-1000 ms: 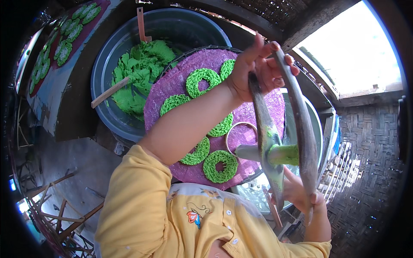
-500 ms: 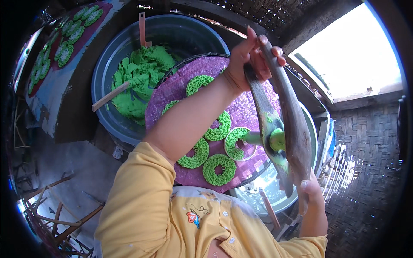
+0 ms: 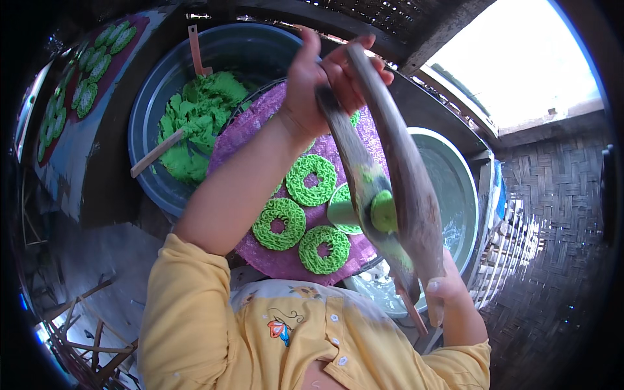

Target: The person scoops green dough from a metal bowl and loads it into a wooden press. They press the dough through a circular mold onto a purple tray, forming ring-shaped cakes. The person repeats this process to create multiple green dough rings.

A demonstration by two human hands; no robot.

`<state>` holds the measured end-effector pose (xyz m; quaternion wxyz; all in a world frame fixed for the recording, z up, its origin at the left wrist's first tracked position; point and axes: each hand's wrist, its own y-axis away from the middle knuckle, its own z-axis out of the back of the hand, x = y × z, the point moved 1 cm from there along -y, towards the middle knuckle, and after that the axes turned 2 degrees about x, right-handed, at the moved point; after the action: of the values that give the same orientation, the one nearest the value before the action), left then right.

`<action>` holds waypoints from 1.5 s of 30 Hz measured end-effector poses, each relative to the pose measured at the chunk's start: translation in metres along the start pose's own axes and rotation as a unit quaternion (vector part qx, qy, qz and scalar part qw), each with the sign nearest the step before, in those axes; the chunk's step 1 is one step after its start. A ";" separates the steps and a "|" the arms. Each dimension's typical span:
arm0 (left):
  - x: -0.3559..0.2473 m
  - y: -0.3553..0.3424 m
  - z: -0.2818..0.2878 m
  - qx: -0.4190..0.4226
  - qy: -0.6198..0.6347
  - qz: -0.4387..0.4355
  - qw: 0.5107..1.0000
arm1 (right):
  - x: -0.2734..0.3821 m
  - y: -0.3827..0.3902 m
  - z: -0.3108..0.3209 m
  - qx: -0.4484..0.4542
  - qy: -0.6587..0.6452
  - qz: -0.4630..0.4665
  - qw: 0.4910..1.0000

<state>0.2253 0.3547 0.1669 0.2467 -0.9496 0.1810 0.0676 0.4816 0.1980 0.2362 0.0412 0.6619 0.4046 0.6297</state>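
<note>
My left hand (image 3: 312, 84) grips the upper ends of a long two-bar wooden press (image 3: 409, 195), fingers curled round it. My right hand (image 3: 447, 292) closes on its lower end. Green paste (image 3: 384, 209) shows in the press's middle, above a pale cylinder (image 3: 341, 211). Under that, a thin ring filled with green strands (image 3: 341, 192) rests, partly hidden, on a round purple mesh mat (image 3: 253, 149). Several lacy green rings (image 3: 305, 182) lie on the mat, some hidden by my left forearm.
A dark blue tub (image 3: 146, 130) holds green paste (image 3: 195, 110) and wooden sticks (image 3: 156, 153). A pale basin (image 3: 458, 188) sits under the mat's right side. More green pieces (image 3: 97, 65) lie on a board at left. A woven wall (image 3: 546, 260) and bright opening are at right.
Both hands and the press have shifted leftward, the left hand most and also upward. The thin ring, bare a second ago, now has green strands in it.
</note>
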 end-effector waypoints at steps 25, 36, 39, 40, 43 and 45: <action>-0.073 0.204 -0.090 -0.184 -0.703 -0.170 0.665 | -0.027 -0.103 0.021 -0.230 0.594 0.172 0.751; -0.084 0.215 -0.088 -0.141 -0.741 -0.178 0.631 | -0.023 -0.098 0.019 -0.247 0.604 0.290 0.700; -0.093 0.215 -0.081 -0.049 -0.774 -0.154 0.612 | -0.022 -0.098 0.016 -0.247 0.634 0.266 0.683; -0.097 0.215 -0.078 -0.024 -0.772 -0.128 0.622 | -0.020 -0.097 0.016 -0.250 0.619 0.263 0.697; -0.108 0.217 -0.071 0.060 -0.758 -0.091 0.643 | -0.009 -0.097 0.020 -0.266 0.564 0.241 0.744; -0.111 0.219 -0.070 0.069 -0.767 -0.075 0.634 | 0.003 -0.100 0.027 -0.300 0.560 0.256 0.728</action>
<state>0.0432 0.1769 0.1543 0.3659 -0.5468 -0.1411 0.7398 0.4562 0.2793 0.1767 -0.1597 0.2205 -0.0405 0.9614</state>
